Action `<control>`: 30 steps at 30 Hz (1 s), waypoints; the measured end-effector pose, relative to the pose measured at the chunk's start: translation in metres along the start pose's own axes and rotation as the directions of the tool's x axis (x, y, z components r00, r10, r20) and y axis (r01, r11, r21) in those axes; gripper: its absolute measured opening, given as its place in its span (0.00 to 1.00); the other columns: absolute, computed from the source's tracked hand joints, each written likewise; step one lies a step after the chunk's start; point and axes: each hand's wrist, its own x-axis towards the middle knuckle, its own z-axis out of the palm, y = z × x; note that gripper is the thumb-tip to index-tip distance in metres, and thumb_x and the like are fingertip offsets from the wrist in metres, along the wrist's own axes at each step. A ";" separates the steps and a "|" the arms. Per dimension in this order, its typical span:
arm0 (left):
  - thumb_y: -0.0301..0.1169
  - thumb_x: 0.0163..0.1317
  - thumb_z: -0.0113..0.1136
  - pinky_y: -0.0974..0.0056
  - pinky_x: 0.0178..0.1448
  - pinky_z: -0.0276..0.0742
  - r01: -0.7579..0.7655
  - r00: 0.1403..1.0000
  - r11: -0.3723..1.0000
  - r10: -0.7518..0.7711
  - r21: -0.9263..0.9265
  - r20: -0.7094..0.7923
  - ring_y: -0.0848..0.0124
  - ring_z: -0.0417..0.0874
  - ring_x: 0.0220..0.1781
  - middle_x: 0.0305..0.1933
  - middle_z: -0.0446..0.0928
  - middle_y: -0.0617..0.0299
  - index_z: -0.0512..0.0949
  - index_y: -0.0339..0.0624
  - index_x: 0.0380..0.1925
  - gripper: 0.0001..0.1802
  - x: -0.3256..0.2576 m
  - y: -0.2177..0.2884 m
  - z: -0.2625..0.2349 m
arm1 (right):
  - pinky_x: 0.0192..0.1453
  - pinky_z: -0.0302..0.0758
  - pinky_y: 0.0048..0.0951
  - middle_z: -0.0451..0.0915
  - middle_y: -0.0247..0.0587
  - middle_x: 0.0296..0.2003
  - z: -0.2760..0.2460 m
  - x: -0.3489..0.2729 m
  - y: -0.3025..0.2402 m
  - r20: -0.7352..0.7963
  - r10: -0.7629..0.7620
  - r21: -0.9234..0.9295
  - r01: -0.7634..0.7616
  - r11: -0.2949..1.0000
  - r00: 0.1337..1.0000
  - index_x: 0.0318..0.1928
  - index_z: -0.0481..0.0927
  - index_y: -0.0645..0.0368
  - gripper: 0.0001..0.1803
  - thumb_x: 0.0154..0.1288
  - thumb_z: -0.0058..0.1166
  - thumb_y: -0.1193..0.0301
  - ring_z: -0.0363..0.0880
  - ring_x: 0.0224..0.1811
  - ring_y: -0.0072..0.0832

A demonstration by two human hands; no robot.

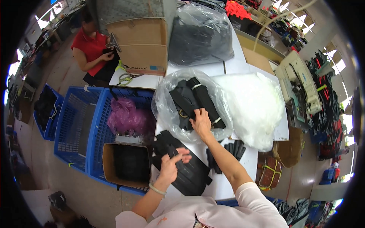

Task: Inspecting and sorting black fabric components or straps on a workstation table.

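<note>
An open clear plastic bag (161, 95) in the middle of the white table holds black fabric bundles; one rolled bundle (203, 97) has pale bands around it. My right hand (201, 122) reaches into the bag, its fingers bent over the edge of a flat black piece (184, 102); their tips are partly hidden. Closer to me, my left hand (171, 165) hovers at a spread of flat black strips (190, 176), fingers stretched out and apart with nothing seen in them. More short black strips (235, 150) lie beside my right forearm.
Left of the table stand blue crates (76, 125), a pink plastic bag (127, 116) and a cardboard box of black material (108, 163). Scissors (128, 78) lie near an upright carton (138, 45). A white plastic bag (253, 106) bulges at right. Someone in red (89, 49) sits far left.
</note>
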 end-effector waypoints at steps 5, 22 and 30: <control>0.22 0.60 0.54 0.63 0.46 0.78 0.028 0.999 0.999 -0.029 0.038 0.019 0.62 0.82 0.40 0.42 0.79 0.47 0.76 0.29 0.40 0.10 0.019 -0.001 -0.018 | 0.44 0.76 0.41 0.73 0.44 0.40 0.019 -0.003 0.010 0.022 -0.003 0.046 0.002 0.999 1.000 0.45 0.74 0.59 0.22 0.47 0.66 0.71 0.73 0.45 0.43; 0.24 0.62 0.54 0.64 0.46 0.79 -0.277 0.949 0.949 0.295 -0.151 0.113 0.70 0.78 0.43 0.55 0.74 0.53 0.71 0.30 0.55 0.21 0.054 0.064 0.044 | 0.40 0.76 0.31 0.78 0.45 0.38 -0.171 -0.040 -0.035 0.039 -0.243 0.302 0.220 0.927 0.969 0.34 0.83 0.62 0.14 0.42 0.67 0.74 0.79 0.38 0.38; 0.25 0.63 0.53 0.70 0.57 0.70 0.079 0.942 0.969 -0.150 0.234 0.301 0.73 0.76 0.51 0.56 0.75 0.56 0.73 0.29 0.54 0.19 -0.048 -0.005 0.051 | 0.39 0.77 0.35 0.76 0.46 0.43 -0.200 -0.133 -0.069 0.167 -0.079 0.383 0.009 0.924 0.983 0.40 0.73 0.62 0.24 0.45 0.70 0.66 0.79 0.40 0.42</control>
